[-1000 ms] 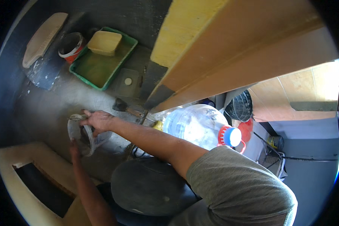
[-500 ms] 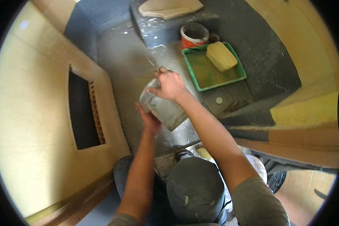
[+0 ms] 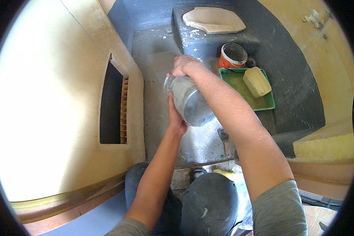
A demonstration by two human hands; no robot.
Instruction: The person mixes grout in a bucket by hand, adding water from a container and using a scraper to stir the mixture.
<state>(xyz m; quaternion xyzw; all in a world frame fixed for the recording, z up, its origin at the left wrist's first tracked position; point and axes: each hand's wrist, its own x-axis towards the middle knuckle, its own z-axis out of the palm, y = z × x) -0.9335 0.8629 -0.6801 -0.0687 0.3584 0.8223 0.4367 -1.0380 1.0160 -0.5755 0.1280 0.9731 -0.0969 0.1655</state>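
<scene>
Both my hands hold a greyish, smeared cylindrical tub (image 3: 181, 92), tipped on its side over the grey floor. Its round silvery-grey end faces toward me and to the right; I cannot tell whether that is the base or the mouth. My right hand (image 3: 184, 65) grips the tub's far upper side, its fingertips partly hidden. Along the near left side, my left hand (image 3: 177, 116) supports it from below, thumb up against the wall. A flat-bladed scraper (image 3: 224, 142) lies on the floor to the right, close to my right forearm.
A green tray (image 3: 263, 109) with murky liquid holds a yellow rectangular tub (image 3: 257, 82). Behind it stands an orange-and-white bucket (image 3: 228, 62). A beige squat toilet (image 3: 214, 19) is set in a raised dark step. On the left, a pale wall panel (image 3: 135, 98) has a slot; a tap (image 3: 313, 19) is at upper right.
The tub has turned so its round end now shows, and my right hand has shifted to its far side. My view has moved, bringing the scraper and tap into sight.
</scene>
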